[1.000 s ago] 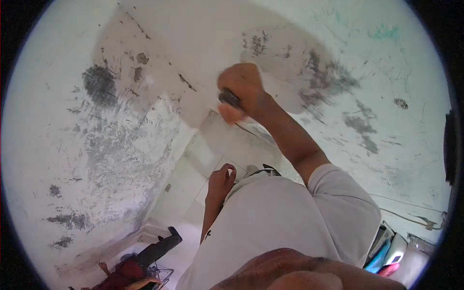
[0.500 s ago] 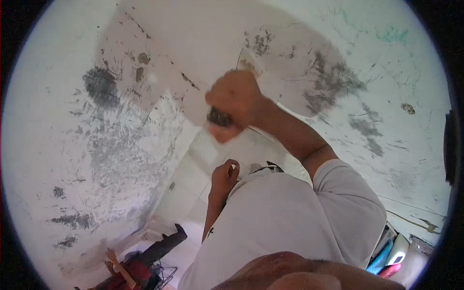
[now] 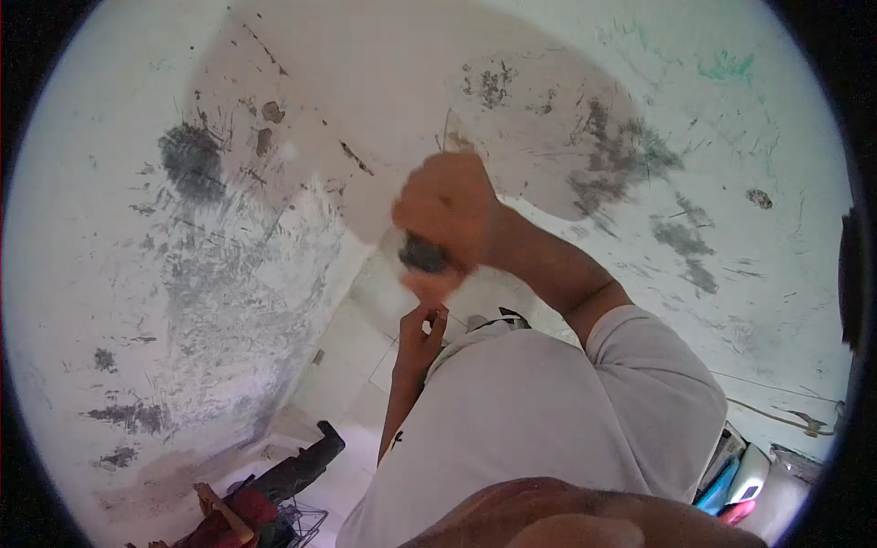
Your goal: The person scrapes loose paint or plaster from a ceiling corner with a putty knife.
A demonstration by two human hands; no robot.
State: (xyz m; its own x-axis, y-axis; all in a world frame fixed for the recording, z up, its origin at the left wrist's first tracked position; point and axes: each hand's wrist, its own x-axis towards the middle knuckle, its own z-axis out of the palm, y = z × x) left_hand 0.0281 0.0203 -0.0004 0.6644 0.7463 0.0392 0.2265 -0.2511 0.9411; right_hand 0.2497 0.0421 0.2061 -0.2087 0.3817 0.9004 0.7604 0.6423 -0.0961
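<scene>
My right hand [image 3: 448, 205] is wrapped around a scraper, raised in front of the wall corner and somewhat blurred. The scraper's pale, flat blade [image 3: 459, 139] sticks out beyond my knuckles, against the right wall [image 3: 585, 82]. Below my fist shows the dark butt of its handle. Near my waist, just under the right hand, my left hand [image 3: 420, 336] is curled with thumb and fingertips together. Whatever it may pinch is too small or hidden to name.
Dark scuffs and chipped spots mark the left wall [image 3: 237, 274] and the right one. Pale floor tiles [image 3: 343, 333] lie below. At lower left sits another person in a red top [image 3: 242, 516] by a wire rack [image 3: 306, 522]. Colourful items [image 3: 731, 484] stand at lower right.
My right hand has come down a little with the scraper, closer to my left hand. My left hand stays nearly in place. The other person's arms have shifted slightly.
</scene>
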